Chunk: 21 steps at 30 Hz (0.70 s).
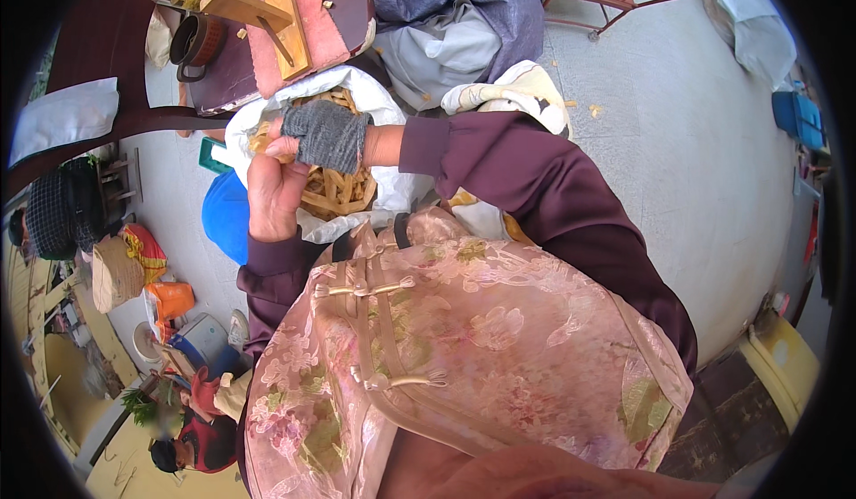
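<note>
My right hand (pixel 328 133) wears a grey knitted fingerless glove and reaches in from the right. My left hand (pixel 275 194) is bare and comes up from below to meet it. The fingertips of both hands close together on a yellowish-brown piece (pixel 262 139), mostly covered by the fingers; its exact kind is unclear. Directly beneath the hands stands an open white sack (pixel 394 189). Dried-looking, yellow-brown strips (pixel 343 194) fill it, some long and flat.
Beyond the sack, a low table with a pink cloth (pixel 319 31) bears a wooden stand (pixel 283 22) and small pale chunks. A brown mug (pixel 194 42) is at its left. Grey-blue sacking (pixel 455 40) lies behind. A blue rounded object (pixel 226 214) sits left; another person (pixel 201 441) is lower left.
</note>
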Available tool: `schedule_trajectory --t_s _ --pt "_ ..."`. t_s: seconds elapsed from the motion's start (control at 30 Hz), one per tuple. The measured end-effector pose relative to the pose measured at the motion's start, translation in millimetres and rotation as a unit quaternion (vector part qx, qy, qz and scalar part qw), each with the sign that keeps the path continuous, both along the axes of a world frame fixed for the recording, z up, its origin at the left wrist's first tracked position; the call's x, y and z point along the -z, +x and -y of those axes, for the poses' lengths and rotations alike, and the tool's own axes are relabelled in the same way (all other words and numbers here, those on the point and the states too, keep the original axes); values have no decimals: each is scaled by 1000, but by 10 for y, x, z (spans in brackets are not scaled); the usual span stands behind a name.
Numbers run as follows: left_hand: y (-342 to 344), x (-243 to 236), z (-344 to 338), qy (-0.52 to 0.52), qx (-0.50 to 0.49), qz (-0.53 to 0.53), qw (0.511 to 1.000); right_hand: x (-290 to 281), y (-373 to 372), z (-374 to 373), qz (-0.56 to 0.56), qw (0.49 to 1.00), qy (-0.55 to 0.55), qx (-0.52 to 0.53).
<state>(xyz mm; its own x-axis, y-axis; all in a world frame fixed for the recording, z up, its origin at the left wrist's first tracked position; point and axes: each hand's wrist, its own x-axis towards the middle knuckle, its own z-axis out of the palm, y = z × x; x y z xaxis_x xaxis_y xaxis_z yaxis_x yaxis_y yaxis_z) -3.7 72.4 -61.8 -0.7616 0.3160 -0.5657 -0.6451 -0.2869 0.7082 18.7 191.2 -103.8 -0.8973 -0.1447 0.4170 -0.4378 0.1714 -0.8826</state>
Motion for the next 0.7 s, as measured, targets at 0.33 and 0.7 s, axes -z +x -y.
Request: schedule_trajectory --t_s 0.33,0.7 --pt "-5 -126 120 -366 251 -465 767 -200 40 -151 -76 978 120 152" --pt "95 -328 197 -329 32 -741 584 -302 -36 -8 354 801 -453 -165"
